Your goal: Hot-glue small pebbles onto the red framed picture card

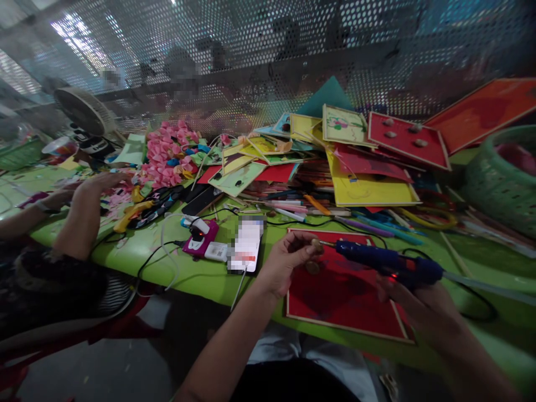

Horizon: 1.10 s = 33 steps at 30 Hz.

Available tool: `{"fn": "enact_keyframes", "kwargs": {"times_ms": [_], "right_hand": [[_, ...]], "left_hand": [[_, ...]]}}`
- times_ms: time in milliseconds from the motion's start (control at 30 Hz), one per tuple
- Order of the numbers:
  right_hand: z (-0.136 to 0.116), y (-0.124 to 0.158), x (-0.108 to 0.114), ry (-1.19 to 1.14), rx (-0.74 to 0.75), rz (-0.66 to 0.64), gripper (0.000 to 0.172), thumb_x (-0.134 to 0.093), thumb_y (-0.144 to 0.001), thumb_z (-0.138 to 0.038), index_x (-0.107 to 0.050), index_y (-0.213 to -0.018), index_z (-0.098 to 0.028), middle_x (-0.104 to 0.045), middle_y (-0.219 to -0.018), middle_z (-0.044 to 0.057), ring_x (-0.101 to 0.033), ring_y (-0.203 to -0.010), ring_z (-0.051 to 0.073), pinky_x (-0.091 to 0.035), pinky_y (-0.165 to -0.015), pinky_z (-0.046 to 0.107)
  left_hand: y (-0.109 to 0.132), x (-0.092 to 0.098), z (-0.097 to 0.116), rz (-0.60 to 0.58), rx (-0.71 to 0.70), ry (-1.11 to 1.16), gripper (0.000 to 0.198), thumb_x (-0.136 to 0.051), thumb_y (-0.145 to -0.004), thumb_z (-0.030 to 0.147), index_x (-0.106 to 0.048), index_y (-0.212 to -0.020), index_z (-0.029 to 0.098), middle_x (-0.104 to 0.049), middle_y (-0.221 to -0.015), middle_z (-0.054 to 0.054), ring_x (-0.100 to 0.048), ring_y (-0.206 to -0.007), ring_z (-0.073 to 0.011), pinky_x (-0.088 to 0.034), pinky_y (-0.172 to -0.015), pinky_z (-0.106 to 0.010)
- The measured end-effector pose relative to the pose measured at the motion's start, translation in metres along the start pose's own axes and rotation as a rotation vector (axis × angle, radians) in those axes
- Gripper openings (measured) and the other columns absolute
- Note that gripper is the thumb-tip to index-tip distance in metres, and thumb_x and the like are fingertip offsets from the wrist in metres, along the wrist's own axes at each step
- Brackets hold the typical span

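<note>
One glue gun [377, 259] in right hand [412, 304] | one red board [347, 301] | one phone [247, 243]

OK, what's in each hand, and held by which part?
The left hand pinches a small brownish piece at its side; the right hand grips the blue glue gun beneath its rear body, mostly hiding the handle.

The framed panel [347, 312] sits near the front of the surface [205, 280] with the glue gun [377, 259] over it, phone [247, 243] just left, then the power strip [200, 243], stacked frames [372, 192] behind, craft bits [167, 159] back left by the fan [79, 110], basket [506, 190] off right, mesh screen [251, 84] behind pretty much everything.
</note>
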State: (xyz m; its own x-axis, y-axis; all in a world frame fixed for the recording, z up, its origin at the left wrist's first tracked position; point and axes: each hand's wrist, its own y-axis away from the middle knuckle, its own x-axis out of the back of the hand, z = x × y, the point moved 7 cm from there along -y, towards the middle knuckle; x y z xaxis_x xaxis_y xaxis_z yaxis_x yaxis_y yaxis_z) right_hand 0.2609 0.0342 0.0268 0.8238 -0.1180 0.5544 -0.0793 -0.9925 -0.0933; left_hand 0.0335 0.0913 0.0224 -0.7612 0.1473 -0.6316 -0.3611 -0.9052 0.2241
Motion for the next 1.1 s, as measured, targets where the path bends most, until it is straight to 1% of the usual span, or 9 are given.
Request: {"fn": "enact_keyframes", "kwargs": {"times_ms": [100,233,367,467,567,633,733,933,1100], "right_hand": [[0.003,0.002,0.001,0.009,-0.012,0.009,0.048,-0.059,-0.08,-0.065,-0.057,-0.058,-0.022,-0.06,-0.054,0.002,-0.056,-0.05,0.019,-0.048,-0.049,0.028],[-0.004,0.002,0.0,-0.024,-0.035,0.017,0.046,-0.061,-0.079,-0.063,-0.057,-0.059,-0.022,-0.061,-0.055,0.002,-0.057,-0.051,0.02,-0.049,-0.049,0.028],[-0.011,0.0,-0.001,-0.022,0.007,0.006,0.046,-0.06,-0.081,-0.063,-0.056,-0.061,-0.022,-0.063,-0.057,0.002,-0.059,-0.053,0.02,-0.05,-0.054,0.028],[-0.011,-0.001,0.001,0.025,0.055,0.009,0.048,-0.057,-0.084,-0.063,-0.061,-0.062,-0.021,-0.064,-0.058,0.003,-0.06,-0.054,0.02,-0.049,-0.055,0.029],[-0.009,0.0,0.003,0.051,0.062,0.026,0.05,-0.057,-0.083,-0.063,-0.061,-0.057,-0.021,-0.063,-0.055,0.004,-0.059,-0.051,0.02,-0.047,-0.052,0.029],[-0.007,0.001,0.003,0.033,0.03,0.024,0.051,-0.057,-0.083,-0.063,-0.058,-0.053,-0.022,-0.062,-0.054,0.004,-0.059,-0.05,0.02,-0.047,-0.049,0.028],[-0.007,0.002,0.001,-0.001,-0.011,0.009,0.05,-0.057,-0.082,-0.062,-0.057,-0.053,-0.022,-0.061,-0.052,0.004,-0.057,-0.047,0.019,-0.045,-0.045,0.028],[-0.01,0.001,0.0,0.003,0.046,0.006,0.046,-0.059,-0.085,-0.057,-0.06,-0.056,-0.022,-0.064,-0.056,0.003,-0.06,-0.053,0.019,-0.049,-0.053,0.027],[-0.009,0.002,0.001,0.031,0.05,0.033,0.051,-0.057,-0.084,-0.063,-0.059,-0.052,-0.022,-0.061,-0.051,0.003,-0.059,-0.048,0.02,-0.048,-0.047,0.029]], "left_hand": [[-0.001,0.001,-0.001,-0.001,0.001,0.019,0.039,-0.091,-0.064,0.028,-0.068,-0.093,0.014,-0.069,-0.086,-0.002,-0.064,-0.071,-0.0091,-0.051,-0.071,-0.022],[-0.002,0.002,-0.001,0.014,0.001,0.017,0.04,-0.092,-0.063,0.028,-0.069,-0.093,0.014,-0.07,-0.085,-0.002,-0.066,-0.071,-0.009,-0.051,-0.072,-0.021],[-0.001,0.001,-0.001,0.019,0.016,-0.007,0.041,-0.093,-0.06,0.029,-0.07,-0.09,0.014,-0.07,-0.083,-0.003,-0.065,-0.07,-0.0106,-0.052,-0.069,-0.023],[0.0,0.0,-0.001,-0.003,0.012,-0.005,0.039,-0.093,-0.061,0.029,-0.07,-0.089,0.014,-0.07,-0.083,-0.003,-0.064,-0.071,-0.0109,-0.052,-0.068,-0.024],[-0.001,0.0,0.0,-0.015,-0.019,0.01,0.037,-0.092,-0.063,0.027,-0.07,-0.09,0.014,-0.07,-0.084,-0.002,-0.064,-0.071,-0.0093,-0.051,-0.071,-0.022],[-0.002,0.002,0.0,-0.007,-0.027,0.019,0.037,-0.092,-0.064,0.028,-0.07,-0.09,0.014,-0.07,-0.084,-0.002,-0.064,-0.072,-0.0091,-0.05,-0.072,-0.021],[-0.002,0.002,-0.001,0.009,-0.01,0.025,0.039,-0.092,-0.063,0.028,-0.069,-0.092,0.014,-0.07,-0.084,-0.002,-0.065,-0.072,-0.0094,-0.051,-0.073,-0.022],[0.0,-0.001,0.0,0.007,0.011,0.027,0.042,-0.095,-0.058,0.028,-0.069,-0.088,0.013,-0.069,-0.083,-0.002,-0.064,-0.069,-0.0099,-0.053,-0.071,-0.025],[-0.002,0.002,-0.001,0.03,0.001,0.016,0.042,-0.094,-0.059,0.027,-0.069,-0.09,0.014,-0.07,-0.083,-0.001,-0.065,-0.07,-0.0095,-0.051,-0.071,-0.022]]}}
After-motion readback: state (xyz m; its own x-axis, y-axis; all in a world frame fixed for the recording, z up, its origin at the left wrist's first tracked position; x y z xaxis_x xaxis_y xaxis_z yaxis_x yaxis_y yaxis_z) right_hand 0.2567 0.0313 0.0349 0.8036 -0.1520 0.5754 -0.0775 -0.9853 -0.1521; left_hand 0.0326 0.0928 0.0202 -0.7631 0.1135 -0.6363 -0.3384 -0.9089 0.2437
